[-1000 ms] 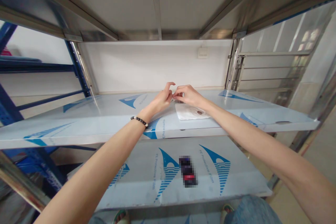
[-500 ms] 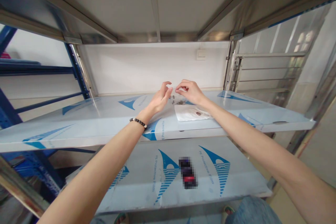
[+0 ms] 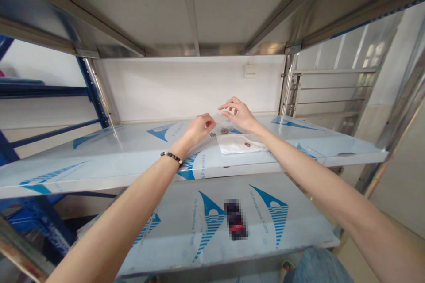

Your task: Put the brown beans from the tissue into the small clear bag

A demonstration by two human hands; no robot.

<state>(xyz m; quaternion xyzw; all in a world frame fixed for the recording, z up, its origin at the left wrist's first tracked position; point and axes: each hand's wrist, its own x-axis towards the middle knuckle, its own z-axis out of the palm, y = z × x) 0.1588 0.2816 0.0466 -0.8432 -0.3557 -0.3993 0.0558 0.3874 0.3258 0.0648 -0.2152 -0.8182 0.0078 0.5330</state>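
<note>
My left hand (image 3: 200, 127), with a beaded bracelet (image 3: 171, 155) at its wrist, is closed, thumb and fingers pinched at the near edge of a clear plastic bag (image 3: 217, 124). My right hand (image 3: 239, 112) is over the bag's far right side, fingers stretched and thumb apart. Several small dark brown pieces (image 3: 225, 131) lie in or under the clear plastic; which of these I cannot tell. Just in front, a white cloth or sheet (image 3: 230, 145) lies on the upper shelf, with one small brown piece (image 3: 247, 144) on it.
The upper shelf (image 3: 116, 154) is metal under printed protective film. A lower shelf (image 3: 172, 230) bears a blurred dark and red object (image 3: 236, 220). Another metal shelf (image 3: 219, 13) hangs overhead. Blue racking (image 3: 93, 93) stands left, and a wall switch (image 3: 250, 70) is behind.
My left hand has lowered slightly and closed from a parted thumb and finger into a pinch. My right hand's fingers have opened from a pinch. The view has shifted a little.
</note>
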